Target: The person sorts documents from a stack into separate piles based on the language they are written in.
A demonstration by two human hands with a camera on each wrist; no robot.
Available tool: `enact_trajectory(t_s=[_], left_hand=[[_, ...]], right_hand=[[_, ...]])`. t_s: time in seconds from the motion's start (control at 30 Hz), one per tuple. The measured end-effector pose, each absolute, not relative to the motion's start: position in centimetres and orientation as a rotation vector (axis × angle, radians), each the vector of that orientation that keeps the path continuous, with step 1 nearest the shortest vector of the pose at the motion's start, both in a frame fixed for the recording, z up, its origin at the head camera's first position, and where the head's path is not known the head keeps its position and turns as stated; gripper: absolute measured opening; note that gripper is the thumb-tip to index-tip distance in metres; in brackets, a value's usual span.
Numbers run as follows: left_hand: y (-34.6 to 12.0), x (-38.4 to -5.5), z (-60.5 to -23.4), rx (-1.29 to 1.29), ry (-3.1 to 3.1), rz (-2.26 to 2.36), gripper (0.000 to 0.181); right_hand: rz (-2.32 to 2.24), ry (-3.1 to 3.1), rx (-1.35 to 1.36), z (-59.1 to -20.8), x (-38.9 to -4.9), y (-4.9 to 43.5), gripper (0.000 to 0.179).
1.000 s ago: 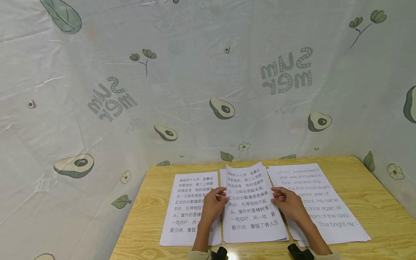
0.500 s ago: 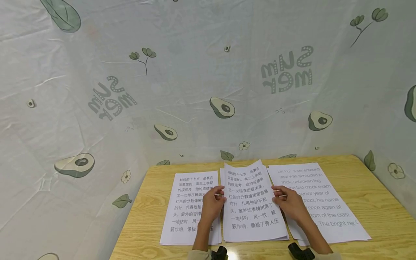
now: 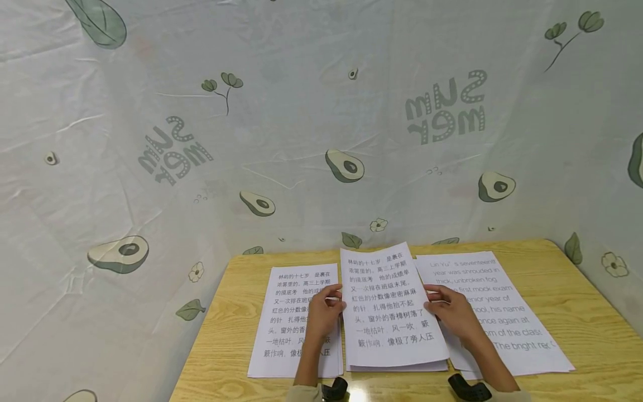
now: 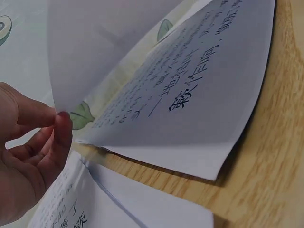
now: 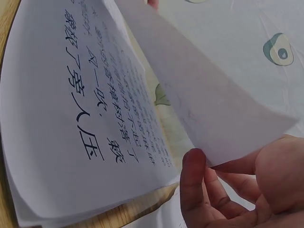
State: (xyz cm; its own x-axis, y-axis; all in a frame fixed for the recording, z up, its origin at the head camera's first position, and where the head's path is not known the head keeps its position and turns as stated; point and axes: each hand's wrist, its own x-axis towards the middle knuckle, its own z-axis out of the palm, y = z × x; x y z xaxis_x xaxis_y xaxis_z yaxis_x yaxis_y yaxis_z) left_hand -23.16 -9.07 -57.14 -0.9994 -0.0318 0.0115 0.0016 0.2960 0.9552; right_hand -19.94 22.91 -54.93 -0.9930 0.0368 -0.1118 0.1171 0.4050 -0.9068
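Observation:
Between my two hands is a white sheet of paper [image 3: 384, 349] printed with Chinese text. My left hand [image 3: 323, 315] pinches its left edge between thumb and fingers; my right hand [image 3: 456, 315] pinches the right edge. Both wrist views show the sheet [image 4: 95, 52] raised at a slant, apart from a paper stack [image 5: 47, 128] with similar text lying below it. In the head view the raised sheet covers most of that stack, leaving only a strip [image 3: 402, 368] along the near edge.
Another stack of Chinese-text pages [image 3: 286, 365] lies on the left, partly behind my left forearm. On the right lies a stack of English-text pages [image 3: 517, 357], partly behind my right hand. The wooden table [image 3: 216, 335] meets an avocado-print cloth [image 3: 301, 223] at the back.
The sheet has risen off the middle stack and come nearer, with its lower edge now above the stack. Both hands have moved slightly apart with it.

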Motion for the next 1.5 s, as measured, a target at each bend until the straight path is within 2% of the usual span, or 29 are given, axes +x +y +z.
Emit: enact_trajectory(t_s=[0.43,1.23,1.5], left_hand=[[-9.6,-23.1,-56.8,0.088,-2.314,-2.194,0.046],[-9.8,-22.8,-56.5,0.097,-2.310,-2.202,0.046],[-11.1,-22.5,-56.5,0.092,-2.349,-2.155,0.047]], right_hand=[[-1.846,2.364,0.175,-55.5,-20.1,23.5,0.059],[-1.946,2.228,0.153,-55.4,-20.0,23.7,0.063],[-1.930,2.216,0.151,-55.1,-19.9,22.5,0.061]])
